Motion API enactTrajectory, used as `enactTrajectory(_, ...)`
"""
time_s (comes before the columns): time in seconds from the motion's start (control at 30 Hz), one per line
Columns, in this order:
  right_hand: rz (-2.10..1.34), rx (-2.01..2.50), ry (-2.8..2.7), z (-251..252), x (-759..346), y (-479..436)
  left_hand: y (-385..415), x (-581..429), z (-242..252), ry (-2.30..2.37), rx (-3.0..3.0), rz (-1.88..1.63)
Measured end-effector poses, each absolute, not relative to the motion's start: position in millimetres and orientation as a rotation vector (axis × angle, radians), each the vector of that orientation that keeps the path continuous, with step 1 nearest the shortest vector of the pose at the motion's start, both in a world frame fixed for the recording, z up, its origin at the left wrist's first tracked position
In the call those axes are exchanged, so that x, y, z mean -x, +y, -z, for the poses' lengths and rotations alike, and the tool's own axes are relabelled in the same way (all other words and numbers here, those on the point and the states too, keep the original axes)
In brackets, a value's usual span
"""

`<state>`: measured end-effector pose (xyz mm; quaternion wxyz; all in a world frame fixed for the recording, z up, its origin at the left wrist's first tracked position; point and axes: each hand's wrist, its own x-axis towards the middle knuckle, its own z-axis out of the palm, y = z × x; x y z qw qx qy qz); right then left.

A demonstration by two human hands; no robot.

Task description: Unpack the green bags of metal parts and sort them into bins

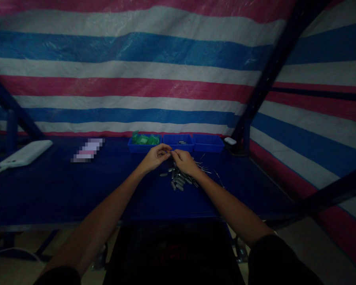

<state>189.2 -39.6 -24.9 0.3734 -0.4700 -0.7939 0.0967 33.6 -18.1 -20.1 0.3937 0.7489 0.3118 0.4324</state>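
Above the middle of the blue table, my left hand and my right hand meet with their fingertips close together. Both are closed in a pinch; whatever sits between the fingers is too small and dark to make out. Below and beside my right hand lies a pile of short grey metal cylinders, with thin metal rods sticking out to the right. One loose cylinder rests just left of the pile. Behind my hands stands a blue bin with a few small metal pieces in it.
A left blue bin holds green plastic packets; a right blue bin adjoins the middle one. A small white case sits at the right. A white device with a cable and a blurred flat item lie left.
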Motion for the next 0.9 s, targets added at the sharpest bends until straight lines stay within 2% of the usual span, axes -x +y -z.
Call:
enactTrajectory(0.27, -0.379, 1.136, -1.924, 25.9, -187.6, -41.9, -14.8, -37.5, 20.5, 1.027, -1.791, -1.201)
enactTrajectory(0.6, 0.088, 1.203, -2.122, 12.9, -196.9, -42.0, -18.4, -42.6, 24.2, 1.126, -1.862, -1.102)
enactTrajectory(0.7, 0.225, 1.314, -2.017, 4.6, -201.2, -24.8, -16.0, -40.0, 29.4, 1.17, -2.088, -1.052)
enactTrajectory(0.9, 0.312, 1.426, -1.855, 12.7, -220.3, -1.1, -10.4, -37.0, 37.0, 1.288, -2.606, -0.66)
